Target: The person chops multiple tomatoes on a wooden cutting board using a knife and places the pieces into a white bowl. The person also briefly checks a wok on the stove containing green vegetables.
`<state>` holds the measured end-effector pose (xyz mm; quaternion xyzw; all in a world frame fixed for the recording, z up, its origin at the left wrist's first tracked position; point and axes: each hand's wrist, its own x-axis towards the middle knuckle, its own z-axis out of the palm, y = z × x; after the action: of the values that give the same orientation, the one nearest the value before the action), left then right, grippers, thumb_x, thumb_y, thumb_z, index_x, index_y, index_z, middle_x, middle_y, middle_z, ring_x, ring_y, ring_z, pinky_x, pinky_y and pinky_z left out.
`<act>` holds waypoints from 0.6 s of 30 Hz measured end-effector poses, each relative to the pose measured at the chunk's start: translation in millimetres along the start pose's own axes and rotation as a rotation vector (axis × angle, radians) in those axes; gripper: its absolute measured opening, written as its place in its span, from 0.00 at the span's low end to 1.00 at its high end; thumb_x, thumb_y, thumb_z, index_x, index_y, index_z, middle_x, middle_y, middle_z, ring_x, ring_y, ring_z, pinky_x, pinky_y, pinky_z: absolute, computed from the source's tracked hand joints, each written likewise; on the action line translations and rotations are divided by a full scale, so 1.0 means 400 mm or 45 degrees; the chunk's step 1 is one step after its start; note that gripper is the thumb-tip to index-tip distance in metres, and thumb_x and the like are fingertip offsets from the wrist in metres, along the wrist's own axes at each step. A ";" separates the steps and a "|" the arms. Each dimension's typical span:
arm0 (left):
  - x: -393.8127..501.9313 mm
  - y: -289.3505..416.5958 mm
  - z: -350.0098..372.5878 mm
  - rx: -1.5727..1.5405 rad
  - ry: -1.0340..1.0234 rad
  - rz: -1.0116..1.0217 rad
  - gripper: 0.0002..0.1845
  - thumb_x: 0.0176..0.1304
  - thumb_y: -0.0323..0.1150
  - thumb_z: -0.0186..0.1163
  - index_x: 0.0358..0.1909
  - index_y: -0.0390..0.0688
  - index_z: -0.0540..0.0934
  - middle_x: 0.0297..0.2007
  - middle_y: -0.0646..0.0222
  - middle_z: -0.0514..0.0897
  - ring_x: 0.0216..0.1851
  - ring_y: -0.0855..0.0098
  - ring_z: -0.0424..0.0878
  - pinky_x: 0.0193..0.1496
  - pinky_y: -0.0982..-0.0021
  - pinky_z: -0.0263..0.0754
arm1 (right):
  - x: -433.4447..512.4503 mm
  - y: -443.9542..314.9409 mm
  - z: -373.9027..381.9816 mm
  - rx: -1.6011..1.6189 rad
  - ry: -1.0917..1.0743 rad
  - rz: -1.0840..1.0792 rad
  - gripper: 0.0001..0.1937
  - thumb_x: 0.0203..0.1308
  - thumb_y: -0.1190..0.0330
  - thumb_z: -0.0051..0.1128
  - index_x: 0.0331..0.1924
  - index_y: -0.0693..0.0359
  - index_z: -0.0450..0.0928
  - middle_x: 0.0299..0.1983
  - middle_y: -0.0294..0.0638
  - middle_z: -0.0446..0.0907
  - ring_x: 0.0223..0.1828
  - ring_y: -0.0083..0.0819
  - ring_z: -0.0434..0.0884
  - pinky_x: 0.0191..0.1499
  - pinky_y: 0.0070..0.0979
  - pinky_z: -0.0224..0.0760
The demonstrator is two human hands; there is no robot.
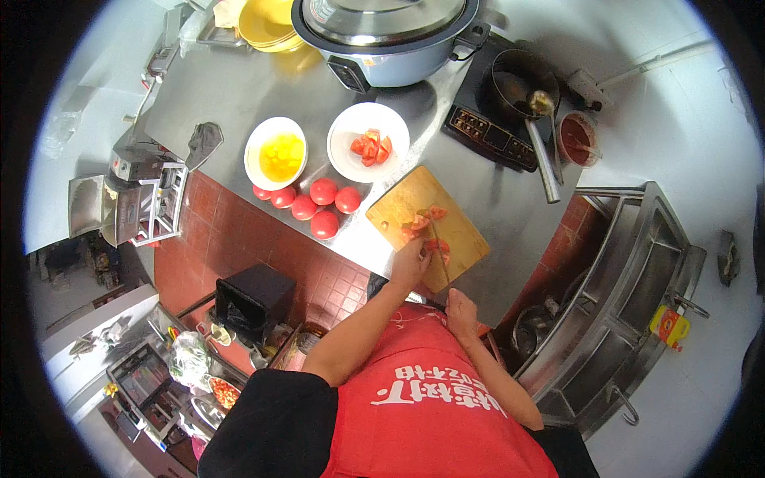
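Observation:
A wooden cutting board (463, 230) lies at the front of the steel table, with cut tomato pieces (421, 222) on it. My right hand (462, 312) grips a kitchen knife (438, 251) whose blade, seen nearly edge-on, lies among the pieces. Bent fingers of my left hand (412, 263) rest against tomato just left of the blade; whether they pinch a piece is hidden. Beyond the board, a white bowl (339, 152) holds tomato chunks (372, 147). To its left, another white bowl (254, 156) contains cracked eggs (282, 156). Several whole tomatoes (323, 191) sit near the table's edge.
At the back stands a large lidded electric cooker (394, 63), beside yellow bowls (269, 30). An induction cooker (490, 134) on the right carries a pot (514, 74), its handle jutting toward me. A grey cloth (204, 144) hangs at the left edge. Steel sinks (621, 310) stand right.

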<state>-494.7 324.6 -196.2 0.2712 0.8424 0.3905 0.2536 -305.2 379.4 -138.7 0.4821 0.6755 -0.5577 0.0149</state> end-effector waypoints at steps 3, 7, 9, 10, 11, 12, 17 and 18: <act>0.009 -0.006 0.021 0.039 -0.013 0.030 0.10 0.62 0.32 0.67 0.43 0.41 0.82 0.36 0.53 0.86 0.37 0.52 0.86 0.39 0.59 0.80 | 0.009 0.007 0.020 -0.005 0.042 -0.055 0.25 0.78 0.52 0.43 0.34 0.67 0.78 0.25 0.56 0.76 0.28 0.53 0.77 0.35 0.42 0.70; 0.012 -0.002 0.006 0.224 -0.111 -0.007 0.11 0.61 0.32 0.67 0.44 0.40 0.82 0.38 0.52 0.87 0.39 0.51 0.86 0.41 0.57 0.80 | 0.020 0.032 0.015 -0.004 -0.010 0.077 0.25 0.78 0.52 0.43 0.34 0.67 0.78 0.28 0.59 0.78 0.31 0.58 0.79 0.36 0.45 0.71; 0.018 0.008 -0.005 0.296 -0.148 -0.069 0.11 0.62 0.33 0.67 0.44 0.40 0.82 0.37 0.52 0.87 0.39 0.51 0.87 0.42 0.56 0.81 | 0.013 0.023 -0.003 -0.129 0.022 -0.064 0.25 0.77 0.52 0.43 0.33 0.67 0.78 0.29 0.60 0.79 0.33 0.61 0.80 0.36 0.47 0.70; 0.028 0.009 -0.004 0.225 -0.091 -0.115 0.11 0.62 0.32 0.66 0.45 0.40 0.82 0.37 0.51 0.88 0.38 0.51 0.87 0.41 0.56 0.81 | 0.011 0.019 -0.011 -0.192 0.038 -0.134 0.25 0.77 0.52 0.44 0.33 0.66 0.77 0.29 0.61 0.79 0.34 0.63 0.80 0.36 0.48 0.70; 0.028 0.014 -0.003 0.152 -0.040 -0.168 0.12 0.63 0.32 0.66 0.46 0.39 0.82 0.36 0.51 0.88 0.37 0.51 0.87 0.41 0.56 0.81 | 0.005 0.005 -0.020 -0.185 0.033 -0.147 0.24 0.77 0.52 0.44 0.33 0.66 0.77 0.29 0.60 0.79 0.34 0.63 0.80 0.36 0.49 0.70; 0.027 0.018 -0.003 0.079 0.013 -0.221 0.12 0.63 0.32 0.65 0.46 0.39 0.82 0.35 0.50 0.88 0.37 0.50 0.88 0.40 0.56 0.81 | 0.000 -0.008 -0.030 -0.178 0.028 -0.160 0.24 0.77 0.52 0.44 0.33 0.65 0.77 0.29 0.60 0.80 0.35 0.64 0.80 0.35 0.50 0.70; 0.000 0.035 -0.059 -0.141 0.194 -0.209 0.08 0.66 0.33 0.65 0.41 0.39 0.82 0.34 0.52 0.88 0.35 0.52 0.88 0.37 0.58 0.80 | 0.007 -0.121 -0.071 -0.351 0.070 -0.250 0.22 0.74 0.51 0.50 0.33 0.62 0.78 0.28 0.57 0.81 0.31 0.63 0.80 0.34 0.50 0.71; -0.008 0.038 -0.084 -0.184 0.300 -0.182 0.07 0.65 0.32 0.66 0.40 0.39 0.83 0.33 0.54 0.88 0.34 0.54 0.88 0.36 0.60 0.80 | 0.012 -0.138 -0.077 -0.376 0.086 -0.272 0.21 0.73 0.51 0.52 0.33 0.62 0.78 0.27 0.56 0.81 0.31 0.62 0.81 0.34 0.50 0.71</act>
<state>-510.0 313.2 -164.3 0.1438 0.8531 0.4603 0.1989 -328.8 411.1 -89.0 0.4187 0.7975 -0.4343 0.0037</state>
